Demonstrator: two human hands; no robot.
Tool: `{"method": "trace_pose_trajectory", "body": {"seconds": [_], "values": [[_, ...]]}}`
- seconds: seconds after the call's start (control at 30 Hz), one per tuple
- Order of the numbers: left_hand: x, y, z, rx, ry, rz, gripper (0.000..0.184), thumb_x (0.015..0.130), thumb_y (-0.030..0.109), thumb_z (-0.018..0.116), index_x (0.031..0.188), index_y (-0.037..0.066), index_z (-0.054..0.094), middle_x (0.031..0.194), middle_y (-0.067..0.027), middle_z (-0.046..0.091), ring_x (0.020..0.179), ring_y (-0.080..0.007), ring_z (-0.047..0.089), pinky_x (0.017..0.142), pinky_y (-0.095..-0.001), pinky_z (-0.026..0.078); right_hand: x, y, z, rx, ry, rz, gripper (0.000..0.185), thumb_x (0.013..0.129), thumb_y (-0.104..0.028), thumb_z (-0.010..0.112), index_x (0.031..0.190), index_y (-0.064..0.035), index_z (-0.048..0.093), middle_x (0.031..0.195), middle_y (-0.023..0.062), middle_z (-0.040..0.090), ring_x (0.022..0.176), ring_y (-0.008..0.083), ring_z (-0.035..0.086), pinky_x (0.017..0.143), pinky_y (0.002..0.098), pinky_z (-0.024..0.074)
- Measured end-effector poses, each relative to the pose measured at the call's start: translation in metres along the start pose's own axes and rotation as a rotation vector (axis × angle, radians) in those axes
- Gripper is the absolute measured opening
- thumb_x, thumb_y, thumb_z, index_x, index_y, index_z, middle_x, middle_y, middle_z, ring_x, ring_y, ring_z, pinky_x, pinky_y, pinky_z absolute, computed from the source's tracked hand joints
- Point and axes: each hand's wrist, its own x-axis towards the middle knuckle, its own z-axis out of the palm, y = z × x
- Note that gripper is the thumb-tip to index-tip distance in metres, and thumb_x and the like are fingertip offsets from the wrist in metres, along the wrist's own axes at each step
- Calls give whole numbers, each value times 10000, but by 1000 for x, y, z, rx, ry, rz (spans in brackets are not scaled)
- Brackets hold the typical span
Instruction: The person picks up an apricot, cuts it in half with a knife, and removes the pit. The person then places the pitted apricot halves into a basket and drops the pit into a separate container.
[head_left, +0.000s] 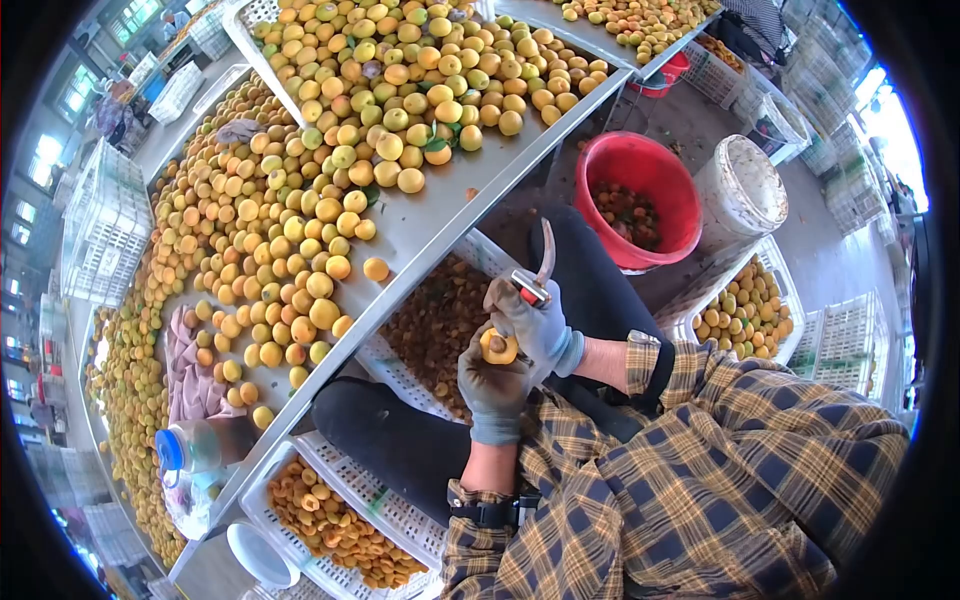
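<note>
My left hand (492, 388), in a soiled grey glove, is closed around a cut apricot (508, 352). Its brown pit shows in the orange flesh. Right against it, my gloved right hand (540, 325) grips a knife with a curved blade (547, 250) and some red on its handle. The blade points up, away from the fruit. Whether the right fingertips also touch the apricot is hard to make out. Below both hands, a crate of brown pits (430, 320) stands between my knees.
A metal table (440, 215) heaped with whole apricots (400, 90) runs along my left. Beside my left leg is a crate of apricot halves (340, 525). To the right stand a red bucket (590, 165), a white bucket (745, 180) and a crate of whole apricots (745, 310).
</note>
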Motion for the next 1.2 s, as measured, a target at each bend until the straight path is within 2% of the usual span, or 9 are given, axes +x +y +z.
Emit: {"method": "trace_pose_trajectory", "body": {"seconds": [0.3, 0.37, 0.5, 0.67, 0.8, 0.87, 0.97, 1.1, 1.2], "values": [[1, -14, -4, 117, 60, 64, 336, 911, 168, 504, 1213, 29, 454, 1184, -77, 550, 1106, -171, 529, 967, -309, 402, -11, 8, 5, -92, -141, 19, 303, 895, -334, 607, 847, -36, 594, 771, -6, 566, 695, 71, 514, 632, 245, 448], [0, -17, -5, 1058, -58, 551, 333, 880, 119, 558, 1195, 45, 474, 1150, -77, 559, 1069, -194, 544, 941, -303, 413, -10, 21, 3, -271, -246, -170, 266, 900, -290, 594, 871, -25, 590, 785, 4, 579, 723, 75, 532, 659, 244, 462], [0, -13, -22, 1722, 103, 949, 462, 793, 136, 647, 1177, -33, 451, 1017, -190, 572, 920, -316, 587, 779, -374, 472, -10, 27, 11, -125, -163, -77, 227, 904, -251, 579, 891, -24, 593, 794, -1, 588, 719, 60, 532, 657, 222, 465], [-5, -17, -28, 1852, 156, 987, 560, 710, 140, 739, 1156, -47, 455, 1014, -186, 572, 902, -321, 586, 777, -361, 484, 0, 28, 8, 220, 49, 315, 219, 906, -276, 590, 887, -58, 599, 746, -5, 580, 542, 25, 463, 471, 177, 355], [-8, -17, -18, 1859, 256, 788, 600, 664, 156, 759, 1140, -49, 458, 1016, -173, 581, 912, -265, 602, 784, -318, 486, 3, 30, 5, 280, 53, 340, 150, 902, -214, 579, 894, -65, 589, 694, -4, 552, 468, 29, 398, 406, 189, 296], [-7, -11, -9, 497, 282, 136, 594, 638, 162, 749, 1124, -47, 478, 1034, -151, 592, 930, -213, 606, 802, -310, 487, 2, 28, 3, 366, 46, 424, 171, 900, -220, 583, 809, -76, 563, 632, -15, 505, 427, 33, 352, 386, 204, 267], [-10, -3, -20, 1500, 24, 412, 562, 619, 141, 733, 1108, -21, 506, 1056, -109, 598, 931, -163, 598, 814, -303, 485, -1, 22, 3, 398, -57, 490, 213, 900, -238, 583, 761, -85, 534, 586, -22, 470, 413, 39, 346, 384, 216, 268], [-8, -2, -24, 1460, -47, 444, 419, 735, 198, 670, 1087, 14, 533, 1072, -94, 597, 950, -172, 602, 819, -311, 491, 4, 27, -1, 348, -61, 429, 224, 897, -243, 588, 749, -89, 520, 551, -33, 430, 410, 42, 337, 383, 226, 263], [21, -7, -87, 238, 285, 20, 334, 958, 294, 376, 1119, 49, 537, 1089, -103, 596, 984, -229, 595, 779, -333, 508, 14, 24, -14, 675, -155, 527, 227, 900, -254, 583, 758, -86, 527, 527, -57, 363, 402, 46, 309, 390, 227, 249]]}}
